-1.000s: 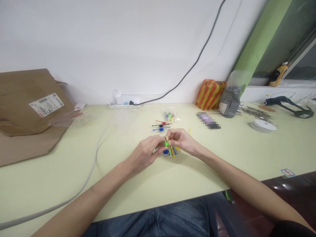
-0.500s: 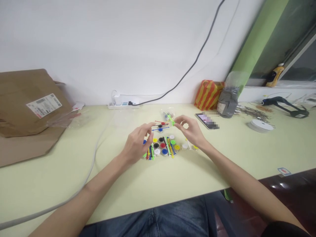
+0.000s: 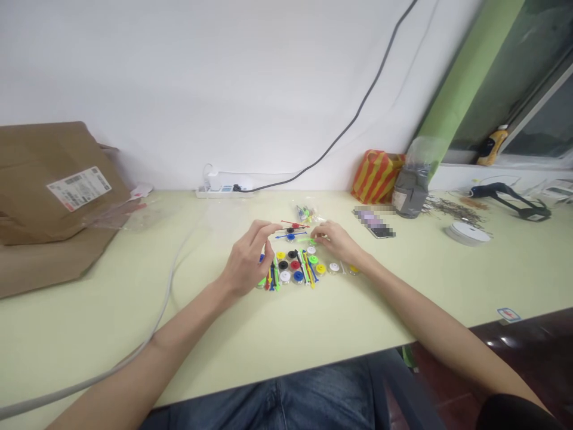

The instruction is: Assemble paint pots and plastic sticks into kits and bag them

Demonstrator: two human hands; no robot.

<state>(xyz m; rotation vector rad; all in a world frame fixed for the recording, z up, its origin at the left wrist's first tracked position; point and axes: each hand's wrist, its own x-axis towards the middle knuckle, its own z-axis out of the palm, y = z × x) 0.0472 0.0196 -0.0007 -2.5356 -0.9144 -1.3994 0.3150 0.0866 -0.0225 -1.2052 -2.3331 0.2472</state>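
Observation:
Several small plastic discs (image 3: 293,266) in white, yellow, black, red, green and blue lie in a tight group on the pale table (image 3: 134,334), mixed with thin coloured sticks (image 3: 307,269). My right hand (image 3: 338,242) rests at the group's far edge, its fingertips pinching a green plastic stick (image 3: 307,240). My left hand (image 3: 248,258) hovers at the left end with fingers curled, holding nothing visible. Beyond them lie a red stick with a black disc (image 3: 293,227) and a blue stick with a blue disc (image 3: 290,236). A small clear bag of pieces (image 3: 305,212) sits farther back.
A pixelated phone (image 3: 375,224), striped bag (image 3: 376,177), grey bag (image 3: 410,192) and white tape roll (image 3: 467,234) lie to the right. A brown parcel (image 3: 58,185) sits left, with a grey cable (image 3: 168,304) and power strip (image 3: 219,192) nearby.
My right hand has come down and toward me, bringing the green stick from near the clear bag to the far edge of the group. My left hand has stayed near the group's left end.

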